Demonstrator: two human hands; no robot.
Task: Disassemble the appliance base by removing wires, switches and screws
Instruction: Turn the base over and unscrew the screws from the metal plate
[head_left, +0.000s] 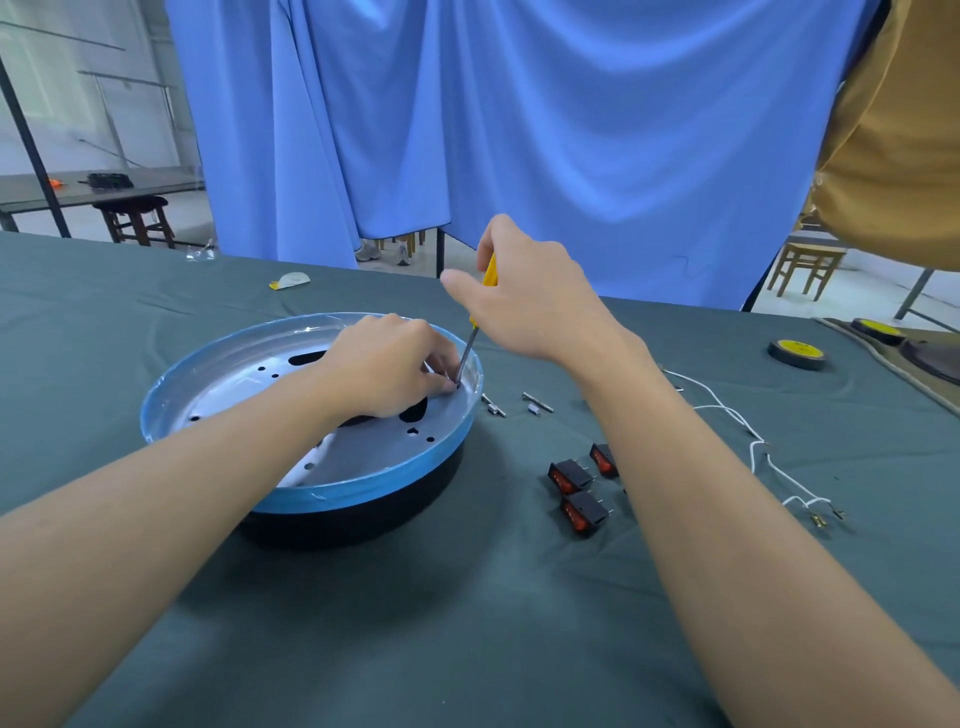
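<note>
Right hand (524, 296) wrapping yellow handle of screwdriver (470, 345); shaft leaning down-left, tip reaching inner far-right edge of appliance base (363, 493). Left hand (389, 364) curling fingertips beside tip; what it's pinching, I'm not making out. Screw hidden; I'm judging turning axis running along shaft.

Bright, even, soft light fills the scene, and nothing on the counter (467, 623) is dim. At the upper left of the frame the pale floor is washed out. The curtain (571, 130) shows gentle shading in its folds. Small white glare sits on the far rim of the base (306, 328), and a soft shadow lies under its near side. The thumb of the right hand (530, 301) on the screwdriver (489, 270) is slightly smeared. Wide-angle distortion bows the counter's far edge and stretches both forearms toward the lower corners.
</note>
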